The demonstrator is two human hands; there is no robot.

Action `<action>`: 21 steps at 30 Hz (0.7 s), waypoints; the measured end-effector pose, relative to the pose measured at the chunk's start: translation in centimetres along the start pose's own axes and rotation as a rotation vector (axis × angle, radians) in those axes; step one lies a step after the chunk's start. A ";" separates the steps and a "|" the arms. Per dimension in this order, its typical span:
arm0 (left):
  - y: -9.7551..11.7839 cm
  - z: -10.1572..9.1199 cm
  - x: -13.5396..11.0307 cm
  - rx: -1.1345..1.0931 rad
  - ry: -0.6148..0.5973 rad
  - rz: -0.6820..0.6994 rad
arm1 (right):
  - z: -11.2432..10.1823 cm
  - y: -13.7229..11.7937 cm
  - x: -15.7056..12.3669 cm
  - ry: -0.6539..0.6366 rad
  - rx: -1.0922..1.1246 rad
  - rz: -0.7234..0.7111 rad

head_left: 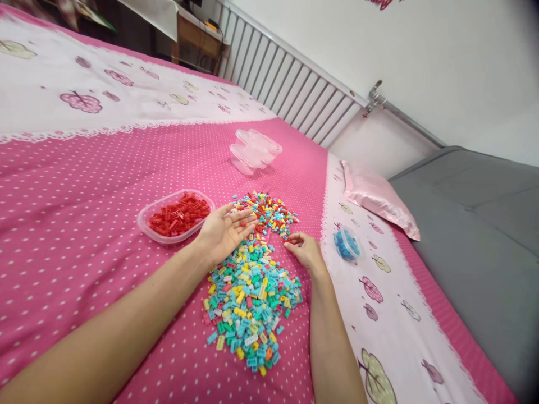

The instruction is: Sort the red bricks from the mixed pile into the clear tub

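Observation:
My left hand (227,230) is palm up with its fingers spread, above the near edge of the far brick pile; no brick shows on the palm. My right hand (306,251) pinches a small red toy brick (287,239) at the right side of that pile. The far pile of mixed bricks (273,212) holds many red, blue and yellow pieces. Nearer me lies a larger pile of bricks (252,297), mostly turquoise, yellow and green. Left of my left hand stands a clear plastic container (145,229) filled with red bricks (179,216).
A lidded tub of blue bricks (347,244) sits to the right on the bedspread (105,269). Farther back are stacked clear lids or containers (255,148). A pink pillow (377,196) lies by the grey padded panel (471,224). Metal railing (290,73) borders the far side.

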State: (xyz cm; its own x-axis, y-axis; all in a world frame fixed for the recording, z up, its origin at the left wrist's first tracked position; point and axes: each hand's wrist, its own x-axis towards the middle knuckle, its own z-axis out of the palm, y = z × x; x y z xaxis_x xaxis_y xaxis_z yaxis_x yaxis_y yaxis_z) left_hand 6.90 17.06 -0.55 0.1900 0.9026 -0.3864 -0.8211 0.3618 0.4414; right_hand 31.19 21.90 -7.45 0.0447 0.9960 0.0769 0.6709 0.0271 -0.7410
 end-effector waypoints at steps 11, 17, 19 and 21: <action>0.1 0.0 -0.2 0.008 -0.092 -0.075 | -0.8 -0.8 -0.4 0.033 0.067 0.048; 0.1 -0.1 -0.2 -0.001 -0.099 -0.082 | -0.6 -1.2 -0.3 0.067 0.065 0.014; 0.1 -0.2 -0.2 -0.008 -0.102 -0.083 | -0.4 -1.2 -0.2 0.090 0.085 0.018; 0.1 -0.1 -0.2 -0.008 -0.097 -0.086 | -0.2 -1.1 -0.1 0.107 0.092 0.018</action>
State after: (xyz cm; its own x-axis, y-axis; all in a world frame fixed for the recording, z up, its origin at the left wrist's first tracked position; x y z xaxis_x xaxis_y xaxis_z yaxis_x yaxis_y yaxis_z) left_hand 6.70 16.85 -0.52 0.3102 0.8869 -0.3424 -0.8040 0.4370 0.4033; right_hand 30.61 21.74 -6.48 0.1382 0.9819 0.1295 0.5985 0.0214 -0.8008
